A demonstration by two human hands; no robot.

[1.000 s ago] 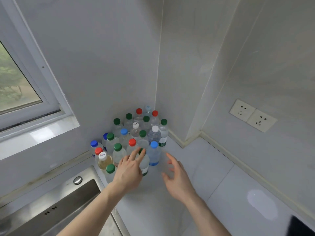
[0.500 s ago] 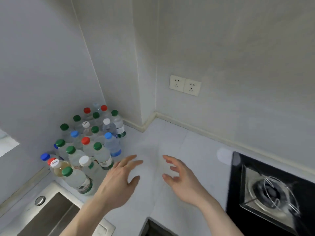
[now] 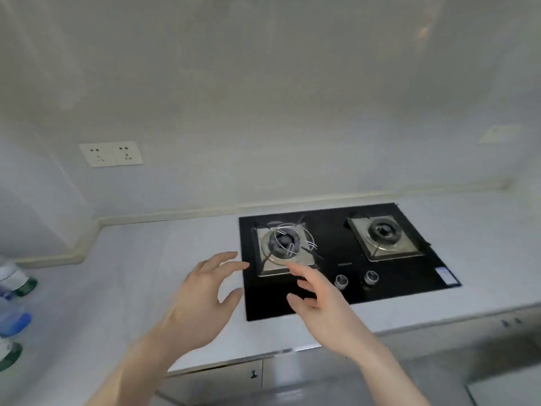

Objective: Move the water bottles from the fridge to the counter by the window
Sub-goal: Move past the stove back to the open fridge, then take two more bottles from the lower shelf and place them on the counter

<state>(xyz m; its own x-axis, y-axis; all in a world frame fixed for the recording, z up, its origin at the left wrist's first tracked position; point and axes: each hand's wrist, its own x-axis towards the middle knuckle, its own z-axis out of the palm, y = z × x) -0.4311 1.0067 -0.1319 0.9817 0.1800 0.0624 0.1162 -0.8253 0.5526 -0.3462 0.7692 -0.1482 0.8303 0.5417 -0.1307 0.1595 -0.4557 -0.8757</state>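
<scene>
Only the bases of a few water bottles point(image 3: 13, 291) show at the far left edge of the white counter point(image 3: 126, 276), with green and blue label bands. My left hand point(image 3: 202, 300) hovers over the counter beside the stove, fingers spread and relaxed, holding nothing. My right hand point(image 3: 319, 306) hangs over the front left of the black stove, fingers loosely extended, also empty. The fridge is out of view.
A black two-burner gas stove point(image 3: 409, 276) with two knobs is set into the counter at centre right. A double wall socket point(image 3: 110, 154) sits on the back wall at left. Cabinet fronts point(image 3: 222, 379) run below the counter's front edge.
The view has swung right, away from the window corner. The bottle cluster slid to the far left edge and the stove came to the centre. Both hands stayed empty and open.
</scene>
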